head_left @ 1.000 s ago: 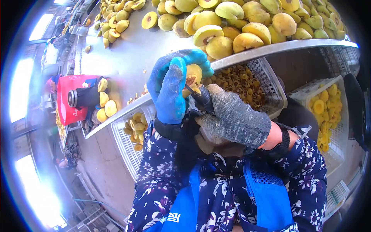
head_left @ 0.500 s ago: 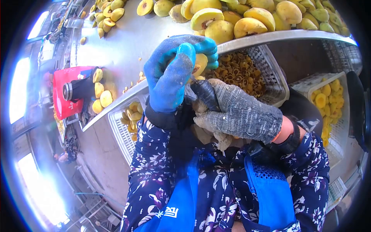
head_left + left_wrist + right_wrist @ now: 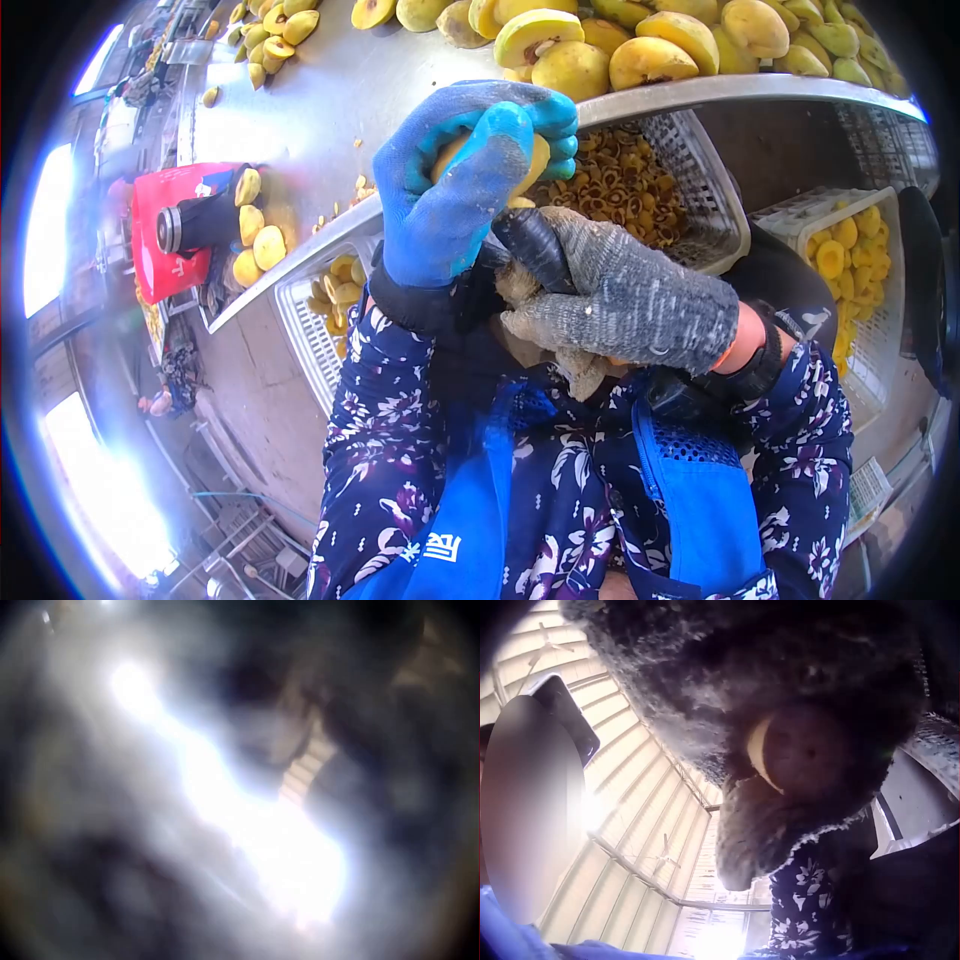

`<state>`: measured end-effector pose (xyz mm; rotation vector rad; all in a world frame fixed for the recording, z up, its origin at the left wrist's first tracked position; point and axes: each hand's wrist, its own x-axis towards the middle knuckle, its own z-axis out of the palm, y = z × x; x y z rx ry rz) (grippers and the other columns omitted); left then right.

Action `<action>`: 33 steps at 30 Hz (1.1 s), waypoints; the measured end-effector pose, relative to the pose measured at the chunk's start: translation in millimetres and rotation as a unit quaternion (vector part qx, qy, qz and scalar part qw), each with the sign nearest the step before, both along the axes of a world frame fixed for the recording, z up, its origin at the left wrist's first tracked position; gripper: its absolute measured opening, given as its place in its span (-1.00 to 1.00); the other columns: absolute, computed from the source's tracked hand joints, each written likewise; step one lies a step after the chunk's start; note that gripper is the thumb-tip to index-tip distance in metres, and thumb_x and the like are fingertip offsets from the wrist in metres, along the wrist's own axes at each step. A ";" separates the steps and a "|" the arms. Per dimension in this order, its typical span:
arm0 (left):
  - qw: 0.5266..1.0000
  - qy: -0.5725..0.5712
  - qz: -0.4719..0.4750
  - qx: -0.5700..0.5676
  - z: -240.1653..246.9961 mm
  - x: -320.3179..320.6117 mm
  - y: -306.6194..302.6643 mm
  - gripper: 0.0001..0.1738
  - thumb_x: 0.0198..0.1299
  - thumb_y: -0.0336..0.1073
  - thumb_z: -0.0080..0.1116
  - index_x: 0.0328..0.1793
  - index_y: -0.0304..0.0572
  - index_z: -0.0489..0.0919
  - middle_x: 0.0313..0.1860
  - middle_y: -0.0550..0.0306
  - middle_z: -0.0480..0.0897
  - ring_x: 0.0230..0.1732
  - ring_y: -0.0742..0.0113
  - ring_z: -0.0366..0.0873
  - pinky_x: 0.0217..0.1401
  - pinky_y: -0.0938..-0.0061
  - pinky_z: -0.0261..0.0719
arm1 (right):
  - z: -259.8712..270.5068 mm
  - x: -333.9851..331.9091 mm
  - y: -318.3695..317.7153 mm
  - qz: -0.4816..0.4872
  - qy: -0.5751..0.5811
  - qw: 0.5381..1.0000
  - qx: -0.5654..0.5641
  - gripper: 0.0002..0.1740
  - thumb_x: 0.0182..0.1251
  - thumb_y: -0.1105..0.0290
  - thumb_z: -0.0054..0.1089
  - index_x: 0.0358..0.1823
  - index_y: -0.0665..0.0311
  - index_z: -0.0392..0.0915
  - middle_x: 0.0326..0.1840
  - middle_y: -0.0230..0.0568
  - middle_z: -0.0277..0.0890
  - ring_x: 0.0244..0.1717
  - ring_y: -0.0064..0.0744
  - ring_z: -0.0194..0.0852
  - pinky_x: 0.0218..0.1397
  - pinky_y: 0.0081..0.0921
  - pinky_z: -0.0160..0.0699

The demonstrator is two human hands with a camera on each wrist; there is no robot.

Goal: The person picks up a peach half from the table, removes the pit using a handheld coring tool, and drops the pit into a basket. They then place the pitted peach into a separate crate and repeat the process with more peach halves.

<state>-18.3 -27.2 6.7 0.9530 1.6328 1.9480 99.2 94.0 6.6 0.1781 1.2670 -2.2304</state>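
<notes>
My left hand point(image 3: 440, 215), in a blue rubber-coated glove, grips a yellow peach half point(image 3: 538, 163) above the table's front edge. Its fingers wrap over the fruit and the thumb lies across it, hiding most of it. A grey knitted glove covers my right hand point(image 3: 640, 300), which holds a pitting tool by its thick black handle point(image 3: 535, 245). The handle's front end is right below the peach; the metal tip is hidden there. In the right wrist view the dark knitted glove point(image 3: 675, 690) fills the upper part. Glare and blur fill the left wrist view.
Peaches point(image 3: 655, 48) lie heaped on the metal table point(image 3: 290, 110). Beneath its edge stands a crate point(image 3: 722, 190) of brown-yellow scraps. Other crates hold peach pieces, at left point(image 3: 305, 340) and right point(image 3: 875, 350). A dark flask point(image 3: 195, 225) lies by a red bag point(image 3: 150, 260).
Both hands have shifted slightly. The left glove has turned so its thumb covers more of the peach, and the cut face and metal tip seen earlier are now hidden.
</notes>
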 end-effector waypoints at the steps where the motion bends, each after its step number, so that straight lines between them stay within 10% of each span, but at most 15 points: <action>1: 1.000 -0.011 -0.001 -0.015 2.3 0.8 0.7 -0.61 0.36 -0.11 0.05 -0.04 -0.39 0.54 -0.15 -0.25 0.65 -0.23 0.01 0.68 -0.18 0.19 0.72 | -4.6 0.3 -2.3 0.000 0.000 1.000 0.000 -0.58 0.21 0.35 0.29 0.02 0.34 0.36 -0.47 -0.26 0.48 -0.61 -0.56 0.52 -0.58 -0.64 0.55; 4: 0.997 -0.045 -0.024 -0.055 4.0 0.6 -0.8 -0.66 0.36 -0.16 0.04 -0.07 -0.38 0.54 -0.16 -0.23 0.65 -0.24 0.05 0.68 -0.19 0.20 0.72 | -6.9 -0.2 -3.8 -0.034 0.127 0.980 0.147 -0.56 0.21 0.34 0.29 0.04 0.33 0.36 -0.45 -0.26 0.49 -0.60 -0.57 0.53 -0.56 -0.63 0.57; 15: 0.989 -0.087 -0.118 -0.019 17.0 8.7 0.3 -0.50 0.34 0.00 0.04 -0.03 -0.41 0.54 -0.18 -0.26 0.64 -0.27 0.00 0.67 -0.23 0.20 0.72 | 13.1 6.0 18.6 0.122 -0.074 0.969 -0.202 -0.65 0.22 0.31 0.29 -0.09 0.35 0.42 -0.44 -0.29 0.49 -0.63 -0.58 0.48 -0.65 -0.67 0.50; 19: 0.974 -0.224 0.010 0.009 11.9 14.3 8.8 -0.34 0.33 0.20 -0.04 0.04 -0.39 0.51 -0.15 -0.23 0.63 -0.25 -0.02 0.66 -0.20 0.14 0.72 | 8.3 3.8 5.0 -0.001 0.107 0.989 0.100 -0.72 0.30 0.30 0.20 -0.09 0.30 0.44 -0.46 -0.29 0.51 -0.57 -0.48 0.54 -0.48 -0.48 0.54; 21: 0.957 -0.286 0.056 0.004 7.8 9.9 8.0 -0.33 0.33 0.22 -0.06 0.02 -0.38 0.51 -0.14 -0.16 0.64 -0.22 0.04 0.67 -0.16 0.19 0.72 | 3.1 2.7 -2.5 -0.094 0.286 0.823 0.482 -0.78 0.26 0.39 0.22 -0.13 0.26 0.42 -0.31 -0.08 0.58 -0.41 -0.05 0.61 -0.32 -0.24 0.57; 28: 0.964 -0.140 0.225 -0.020 0.0 -22.2 -84.0 -0.61 0.41 -0.16 -0.04 0.03 -0.43 0.52 -0.11 -0.05 0.62 -0.13 0.21 0.62 0.00 0.30 0.64 | -58.0 6.4 -2.1 0.094 0.281 0.658 0.692 -0.87 0.29 0.36 0.02 -0.21 0.14 0.54 -0.39 -0.08 0.61 -0.36 -0.02 0.64 -0.37 -0.16 0.57; 29: 0.959 0.063 0.204 -0.184 18.6 -21.8 -109.0 -0.64 0.41 -0.21 -0.04 0.06 -0.43 0.52 -0.08 -0.01 0.61 -0.08 0.26 0.60 0.03 0.36 0.61 | -65.8 6.6 2.8 0.185 0.209 0.629 0.726 -0.85 0.27 0.37 0.03 -0.21 0.14 0.57 -0.40 -0.08 0.62 -0.34 -0.06 0.67 -0.36 -0.19 0.59; 30: 0.965 -0.101 0.220 -0.100 17.7 -24.9 -134.9 -0.64 0.41 -0.22 -0.03 0.07 -0.42 0.53 -0.09 0.02 0.61 -0.05 0.28 0.58 0.03 0.42 0.58 | -63.9 8.9 7.0 0.176 0.204 0.628 0.730 -0.85 0.27 0.37 0.03 -0.21 0.14 0.57 -0.40 -0.08 0.62 -0.34 -0.06 0.67 -0.36 -0.19 0.59; 33: 0.875 0.111 0.239 -0.405 23.8 -41.8 -169.8 -0.66 0.30 -0.26 0.15 0.09 -0.36 0.56 0.03 -0.03 0.58 0.05 0.26 0.54 0.16 0.44 0.46 | -61.6 9.6 12.0 0.126 0.235 0.626 0.733 -0.83 0.27 0.37 0.02 -0.26 0.12 0.62 -0.37 -0.09 0.65 -0.33 -0.05 0.68 -0.34 -0.16 0.60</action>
